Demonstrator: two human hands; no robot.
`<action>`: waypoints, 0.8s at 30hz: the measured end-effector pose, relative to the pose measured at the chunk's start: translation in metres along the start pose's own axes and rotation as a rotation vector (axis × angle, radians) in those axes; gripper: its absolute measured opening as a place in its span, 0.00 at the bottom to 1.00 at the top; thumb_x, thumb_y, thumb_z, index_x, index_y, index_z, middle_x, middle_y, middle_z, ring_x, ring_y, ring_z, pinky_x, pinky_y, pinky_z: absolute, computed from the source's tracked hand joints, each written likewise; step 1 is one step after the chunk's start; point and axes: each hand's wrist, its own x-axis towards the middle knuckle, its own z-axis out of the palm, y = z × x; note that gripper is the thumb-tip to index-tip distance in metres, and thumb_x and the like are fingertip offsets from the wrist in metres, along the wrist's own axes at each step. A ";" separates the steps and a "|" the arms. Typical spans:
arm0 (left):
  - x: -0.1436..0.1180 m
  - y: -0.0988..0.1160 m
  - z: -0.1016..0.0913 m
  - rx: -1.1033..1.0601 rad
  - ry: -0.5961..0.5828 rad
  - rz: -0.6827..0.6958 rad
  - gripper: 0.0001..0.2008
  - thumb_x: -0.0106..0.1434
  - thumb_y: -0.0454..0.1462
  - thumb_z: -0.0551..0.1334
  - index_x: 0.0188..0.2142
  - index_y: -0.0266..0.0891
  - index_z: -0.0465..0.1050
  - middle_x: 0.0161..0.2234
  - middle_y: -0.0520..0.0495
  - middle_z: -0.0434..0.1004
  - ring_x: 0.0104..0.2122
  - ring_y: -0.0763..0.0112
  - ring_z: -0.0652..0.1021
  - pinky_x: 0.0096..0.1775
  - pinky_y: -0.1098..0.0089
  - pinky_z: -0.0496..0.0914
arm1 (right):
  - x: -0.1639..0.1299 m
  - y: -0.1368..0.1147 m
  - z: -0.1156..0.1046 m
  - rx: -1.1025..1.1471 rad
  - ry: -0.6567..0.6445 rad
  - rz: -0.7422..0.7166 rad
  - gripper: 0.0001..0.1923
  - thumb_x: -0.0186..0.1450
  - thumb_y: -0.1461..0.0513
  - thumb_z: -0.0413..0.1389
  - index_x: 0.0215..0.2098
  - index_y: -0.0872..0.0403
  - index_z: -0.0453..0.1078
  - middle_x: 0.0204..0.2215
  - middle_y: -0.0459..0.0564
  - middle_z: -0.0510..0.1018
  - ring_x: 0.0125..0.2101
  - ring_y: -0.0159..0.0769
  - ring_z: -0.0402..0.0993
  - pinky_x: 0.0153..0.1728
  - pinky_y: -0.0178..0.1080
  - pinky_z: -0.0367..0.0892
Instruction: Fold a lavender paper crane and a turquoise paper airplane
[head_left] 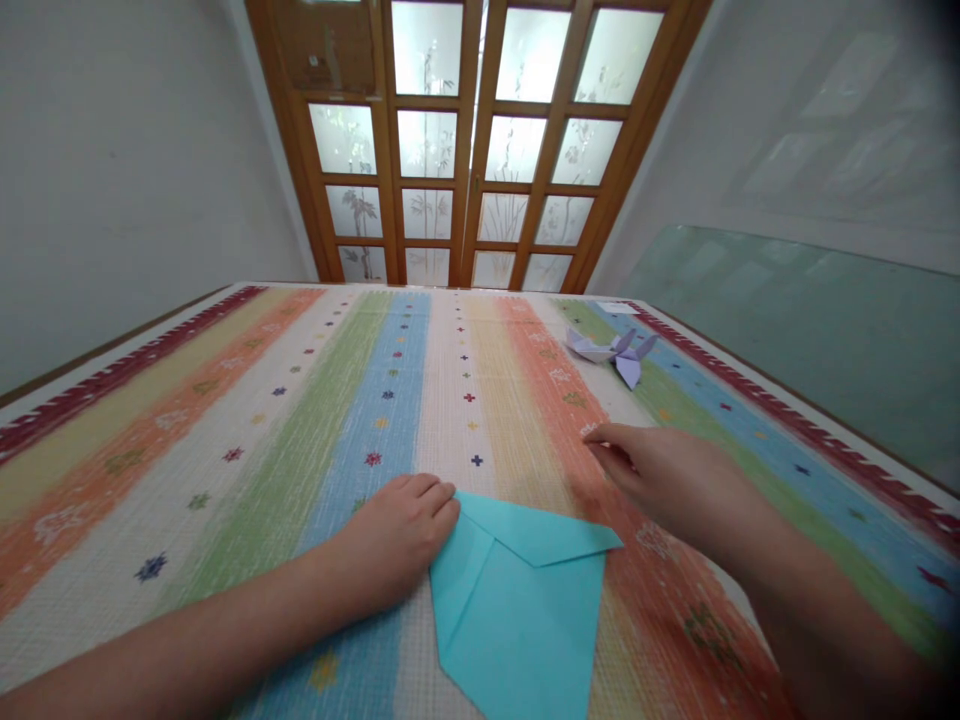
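A turquoise sheet of origami paper (532, 620) lies on the striped tablecloth at the bottom middle. Its top edge is folded down in a flap, and another folded strip runs down its left side. My left hand (409, 530) presses on the paper's upper left corner with curled fingers; the fingertips are partly hidden. To the right, my right hand (660, 475) is raised above the cloth, apart from the paper. Its thumb and fingers are pinched together, and nothing shows between them.
Purple folded paper figures (613, 352) stand farther back on the right of the tablecloth (442, 400). A small white piece (619, 309) lies near the far right corner. Wooden doors with glass panes (465, 140) rise behind the table, with walls on both sides.
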 end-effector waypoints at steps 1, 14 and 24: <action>0.000 0.000 0.001 -0.007 0.003 -0.007 0.13 0.65 0.28 0.57 0.49 0.33 0.72 0.48 0.36 0.77 0.50 0.54 0.75 0.50 0.55 0.72 | 0.001 -0.010 0.001 0.022 0.015 -0.031 0.12 0.69 0.60 0.51 0.40 0.50 0.77 0.30 0.51 0.82 0.30 0.40 0.77 0.28 0.38 0.60; 0.003 0.003 0.000 -0.010 0.078 -0.125 0.09 0.70 0.35 0.56 0.46 0.37 0.73 0.41 0.41 0.75 0.44 0.56 0.74 0.47 0.55 0.72 | -0.012 -0.074 0.018 0.286 -0.239 -0.602 0.12 0.72 0.59 0.54 0.50 0.51 0.75 0.41 0.52 0.80 0.43 0.40 0.75 0.45 0.42 0.65; 0.007 -0.008 -0.005 -0.071 0.113 -0.197 0.09 0.70 0.38 0.59 0.37 0.37 0.76 0.37 0.44 0.77 0.40 0.58 0.75 0.42 0.58 0.71 | -0.013 -0.087 0.040 0.301 -0.188 -0.372 0.09 0.66 0.62 0.61 0.45 0.52 0.74 0.43 0.52 0.77 0.45 0.42 0.72 0.47 0.45 0.66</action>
